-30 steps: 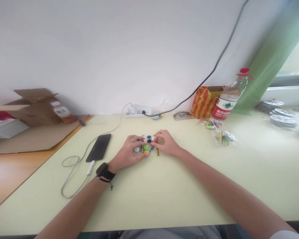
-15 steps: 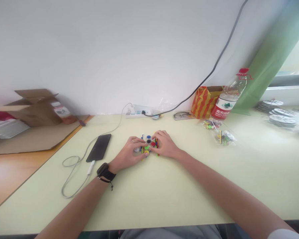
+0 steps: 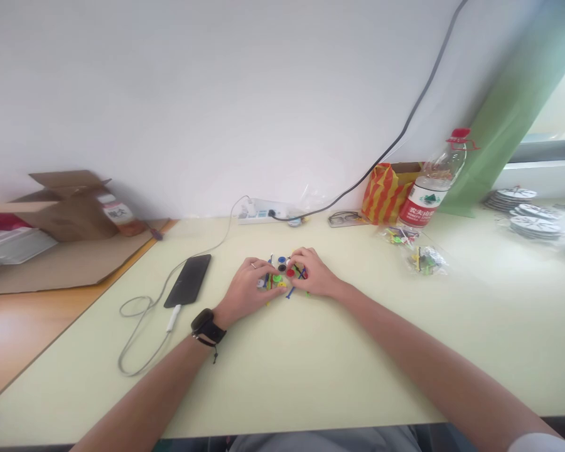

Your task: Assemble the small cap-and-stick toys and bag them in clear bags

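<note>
L hand [image 3: 247,287] and R hand [image 3: 316,276] ring a cluster of small plastic pcs [image 3: 282,268] mid-table. L thumb and fingers stand apart round a green disc [image 3: 277,278]; R fingers curl by a red disc [image 3: 290,273], too small to tell if they're pinching anything. Prob. partway: several discs sit grouped, but thin sticks, e.g. a blue stick [image 3: 290,292], lie loose, unsorted.

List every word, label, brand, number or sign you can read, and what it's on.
"农夫山" – red part of the label on the large clear bottle; a further character at the edge is unclear, and the smaller line beneath is too blurred to read.
Smaller bottle by the cardboard box: dark characters on a pale label, too blurred to read.
Small plastic parts: no lettering can be made out.
</note>
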A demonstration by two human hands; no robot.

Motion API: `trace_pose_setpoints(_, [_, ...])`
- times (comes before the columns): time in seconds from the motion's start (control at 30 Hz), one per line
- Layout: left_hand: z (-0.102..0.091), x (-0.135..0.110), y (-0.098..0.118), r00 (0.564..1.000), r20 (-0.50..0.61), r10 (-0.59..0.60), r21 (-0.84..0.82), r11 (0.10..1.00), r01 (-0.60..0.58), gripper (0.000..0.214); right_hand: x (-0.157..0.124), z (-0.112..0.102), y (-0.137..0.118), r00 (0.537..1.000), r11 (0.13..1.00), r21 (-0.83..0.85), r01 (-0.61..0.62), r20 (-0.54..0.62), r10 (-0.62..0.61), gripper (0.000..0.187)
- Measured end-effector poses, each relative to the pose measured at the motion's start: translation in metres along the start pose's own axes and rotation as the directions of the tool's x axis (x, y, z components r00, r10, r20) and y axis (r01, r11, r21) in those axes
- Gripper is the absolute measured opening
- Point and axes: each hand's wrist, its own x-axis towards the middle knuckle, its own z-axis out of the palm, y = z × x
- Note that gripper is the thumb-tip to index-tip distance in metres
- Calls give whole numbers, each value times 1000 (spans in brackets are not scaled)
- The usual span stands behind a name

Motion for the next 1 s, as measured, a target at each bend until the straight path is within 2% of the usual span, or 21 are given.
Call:
trace_pose_setpoints(0.1, [-1, 2, 4, 1000, -1, 26, 5, 1000, -26, 33, 0, 1, 0, 1000, 1000, -4, 2, -6, -2, 22])
trace_pose_setpoints(0.2, [-2, 1, 6, 998, 21, 60, -3, 998, -59, 30, 0, 1, 1, 1000, 1000, 3, 3, -11, -3, 26])
trace_pose_setpoints(0.37, [5, 1, 0, 999, -35, 42, 39, 998, -40, 29, 0, 2, 4, 999, 1000, 1, -14, -29, 14, 29])
trace_pose_setpoints(0.57, [9, 1, -2, 999, -22, 34, 15, 999, -33, 26, 1, 5, 9, 996, 1000, -3, -24, -84, 24, 30])
trace_pose_setpoints(0.77, [3, -2, -6, 999, 19, 39, -54, 998, -38, 34, 1, 5, 8, 998, 1000, -11, -24, -63, 23, 33])
trace_pose_setpoints(1.0, [1, -4, -9, 996, 83, 10, 19, 1000, -11, 53, 0, 5, 4, 998, 1000, -14, -9, -63, 8, 40])
